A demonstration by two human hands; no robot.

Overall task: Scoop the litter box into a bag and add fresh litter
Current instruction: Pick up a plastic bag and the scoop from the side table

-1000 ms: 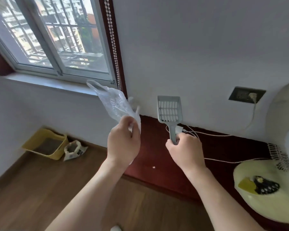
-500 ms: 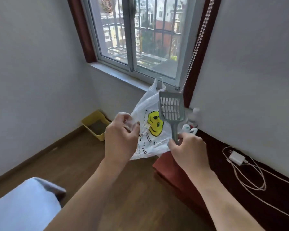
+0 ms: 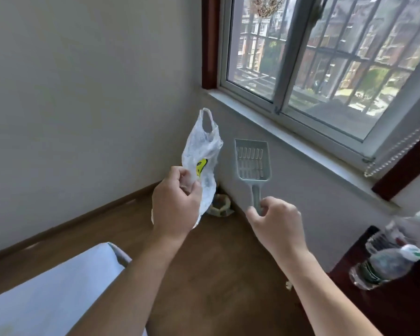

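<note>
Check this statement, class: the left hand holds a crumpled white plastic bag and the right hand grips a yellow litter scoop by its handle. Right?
Not quite. The head view shows the litter scoop in the right hand is pale grey-blue, not yellow. The left hand does hold the plastic bag.

Left arm: bare forearm raised from lower centre, reaching forward and up.
Left hand: back toward the camera, fingers curled shut, thumb pressed against forefinger, pinching the plastic bag.
Right arm: bare forearm raised from lower right, reaching forward.
Right hand: fisted around the handle of the litter scoop, which stands upright.
Spacing: hands apart, at similar height.
</note>
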